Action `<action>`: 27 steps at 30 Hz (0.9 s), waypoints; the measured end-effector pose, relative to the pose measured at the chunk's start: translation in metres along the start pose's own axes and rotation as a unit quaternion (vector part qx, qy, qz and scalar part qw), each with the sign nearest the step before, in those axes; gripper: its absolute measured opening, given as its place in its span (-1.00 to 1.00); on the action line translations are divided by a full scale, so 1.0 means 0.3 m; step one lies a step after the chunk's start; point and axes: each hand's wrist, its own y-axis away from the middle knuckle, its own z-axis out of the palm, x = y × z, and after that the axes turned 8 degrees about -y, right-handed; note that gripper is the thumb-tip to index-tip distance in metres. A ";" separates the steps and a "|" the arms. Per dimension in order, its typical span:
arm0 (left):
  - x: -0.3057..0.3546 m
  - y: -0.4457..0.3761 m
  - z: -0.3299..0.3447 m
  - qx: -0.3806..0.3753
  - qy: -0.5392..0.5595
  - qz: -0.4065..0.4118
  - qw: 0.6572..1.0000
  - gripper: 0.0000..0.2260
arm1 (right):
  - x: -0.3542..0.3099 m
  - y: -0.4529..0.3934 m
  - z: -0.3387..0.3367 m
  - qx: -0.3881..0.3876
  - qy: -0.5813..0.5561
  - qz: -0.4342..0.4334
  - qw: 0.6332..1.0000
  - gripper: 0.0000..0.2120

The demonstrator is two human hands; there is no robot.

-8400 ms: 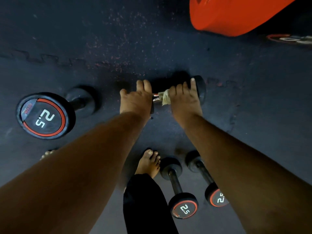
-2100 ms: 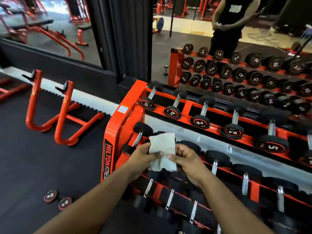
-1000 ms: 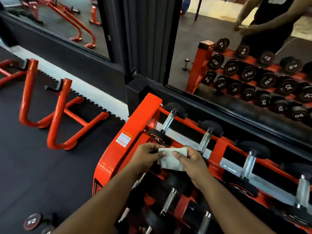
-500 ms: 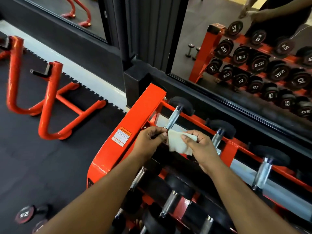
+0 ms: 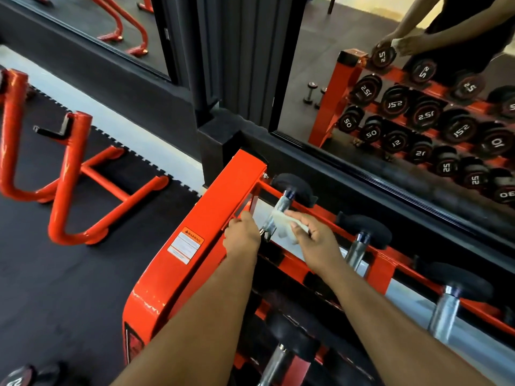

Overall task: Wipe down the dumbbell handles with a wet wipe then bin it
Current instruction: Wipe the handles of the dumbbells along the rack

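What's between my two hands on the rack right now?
In the head view, the first dumbbell's handle, with the wipe against it, separates left hand from right hand.

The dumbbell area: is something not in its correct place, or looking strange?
Yes. One small dumbbell lies on the floor mat at the bottom left, off the orange rack that holds the others. Otherwise nothing stands out: the right hand holds the wipe against a racked handle.

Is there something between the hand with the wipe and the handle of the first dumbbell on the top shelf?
Nothing visible: the right hand already presses the wet wipe against that dumbbell handle.
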 end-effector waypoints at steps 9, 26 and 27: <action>0.045 0.040 -0.005 0.069 -0.094 0.025 0.993 -0.59 | 0.106 -0.126 0.017 -0.156 0.358 -0.329 0.860 -0.51; 0.024 0.028 0.016 0.119 -0.088 0.038 0.988 -0.68 | 0.133 -0.182 -0.001 -0.302 0.593 -0.407 0.626 -0.48; 0.021 0.027 0.019 0.121 -0.088 0.038 0.988 -0.69 | 0.139 -0.186 -0.011 -0.299 0.585 -0.421 0.626 -0.50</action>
